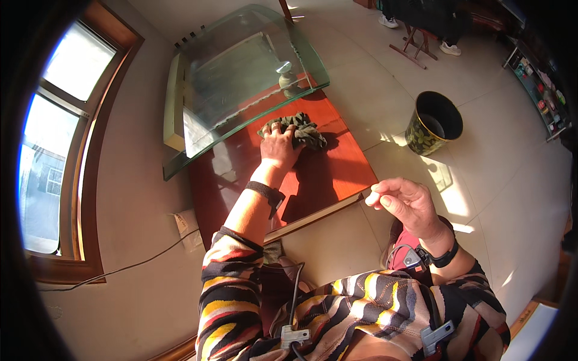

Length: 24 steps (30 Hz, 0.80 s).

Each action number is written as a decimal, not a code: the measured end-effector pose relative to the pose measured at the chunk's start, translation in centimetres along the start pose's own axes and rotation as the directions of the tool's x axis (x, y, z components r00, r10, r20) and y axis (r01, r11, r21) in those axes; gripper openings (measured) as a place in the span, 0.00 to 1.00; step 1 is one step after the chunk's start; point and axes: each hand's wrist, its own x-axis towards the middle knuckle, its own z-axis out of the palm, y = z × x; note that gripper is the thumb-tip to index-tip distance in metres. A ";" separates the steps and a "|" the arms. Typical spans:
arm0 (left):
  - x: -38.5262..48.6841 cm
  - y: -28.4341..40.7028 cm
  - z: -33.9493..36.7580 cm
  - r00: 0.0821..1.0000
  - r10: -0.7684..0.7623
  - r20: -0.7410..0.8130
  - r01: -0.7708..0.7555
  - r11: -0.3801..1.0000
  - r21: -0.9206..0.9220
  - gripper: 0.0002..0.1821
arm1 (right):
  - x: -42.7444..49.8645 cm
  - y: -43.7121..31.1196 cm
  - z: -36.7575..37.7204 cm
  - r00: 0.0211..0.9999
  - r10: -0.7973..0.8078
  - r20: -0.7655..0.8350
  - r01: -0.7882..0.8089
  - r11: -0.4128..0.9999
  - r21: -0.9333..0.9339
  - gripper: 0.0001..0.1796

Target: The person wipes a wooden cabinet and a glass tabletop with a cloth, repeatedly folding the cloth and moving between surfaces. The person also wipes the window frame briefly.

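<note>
My left hand (277,146) lies palm down on a crumpled dark patterned cloth (303,128), fingers bent over it. The cloth rests on the glossy red-brown wooden top (352,158) of a low piece of furniture, in a patch of sunlight. Just beyond the cloth runs the front edge of a green-tinted glass panel (246,124). My right hand (406,203) hangs in the air off the near right corner of the wooden top, fingers loosely curled and thumb slightly apart. Nothing shows in it.
A pale vase-like ornament (289,83) stands by the glass. On the tiled floor to the right is a black bin (426,128) with a leaf pattern. A cable (149,261) runs along the left wall. Far off, a person sits on a folding stool (413,45), near a shelf (537,94) of small items.
</note>
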 end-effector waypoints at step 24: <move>14.3 -6.1 6.3 0.923 -0.385 -0.011 0.385 0.922 0.030 0.26 | -3.9 -1.1 -7.5 0.994 -0.110 0.022 0.110 0.911 -0.397 0.14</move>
